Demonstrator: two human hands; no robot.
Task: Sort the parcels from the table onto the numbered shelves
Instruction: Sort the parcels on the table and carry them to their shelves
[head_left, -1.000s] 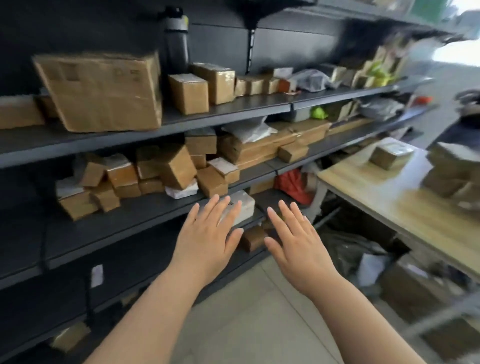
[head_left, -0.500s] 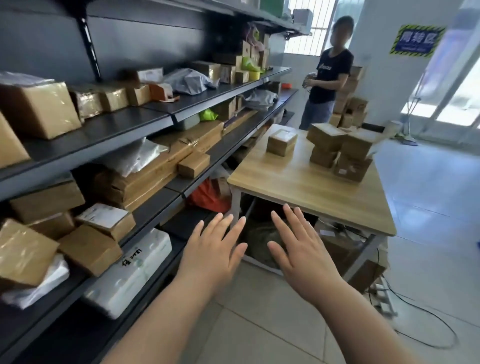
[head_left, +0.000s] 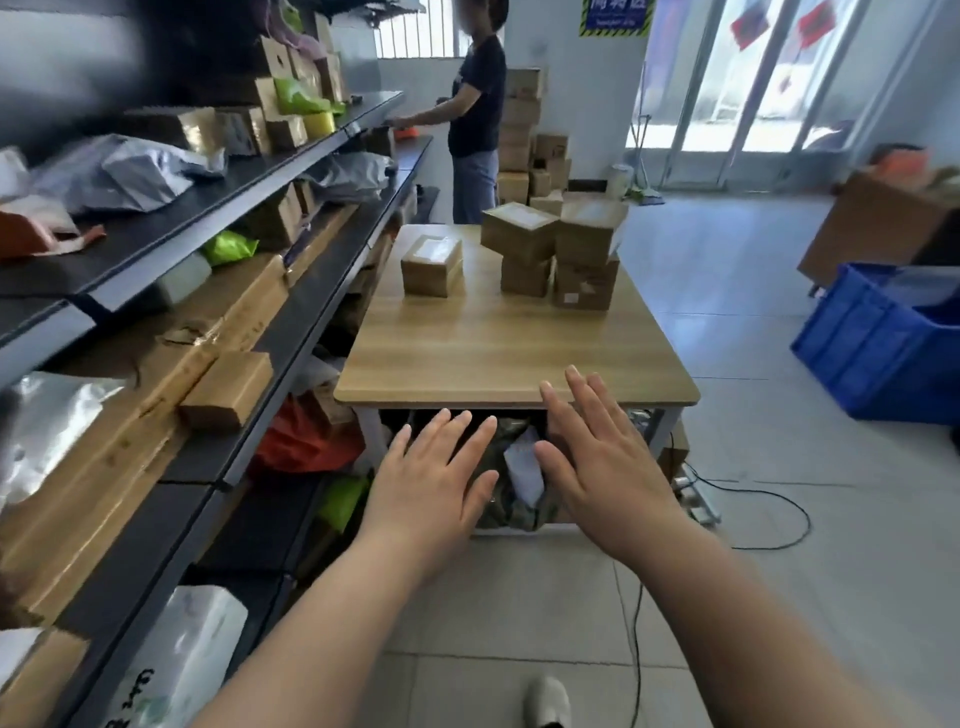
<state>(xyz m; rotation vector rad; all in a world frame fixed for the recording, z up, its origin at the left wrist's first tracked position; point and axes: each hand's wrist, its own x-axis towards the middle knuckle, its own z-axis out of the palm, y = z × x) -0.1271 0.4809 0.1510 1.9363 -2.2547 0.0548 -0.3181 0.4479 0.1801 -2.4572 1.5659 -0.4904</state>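
A wooden table (head_left: 498, 358) stands straight ahead. On its far half sit a single taped cardboard parcel (head_left: 432, 265) at the left and a stack of several cardboard parcels (head_left: 558, 252) at the right. My left hand (head_left: 434, 480) and my right hand (head_left: 602, 449) are stretched out in front of me, flat, fingers straight, holding nothing. Both hover short of the table's near edge, well apart from the parcels. Dark metal shelves (head_left: 291, 312) full of boxes and bags run along the left.
Another person (head_left: 475, 111) stands at the far end of the shelves. A blue crate (head_left: 878, 348) sits on the floor at the right, a large brown box (head_left: 878, 228) behind it. Cables (head_left: 748, 519) trail on the tiled floor. Bags fill the space under the table.
My view has swung right from the shelves toward the table, which is now centred and closer. Both hands stay flat and empty in front of me.
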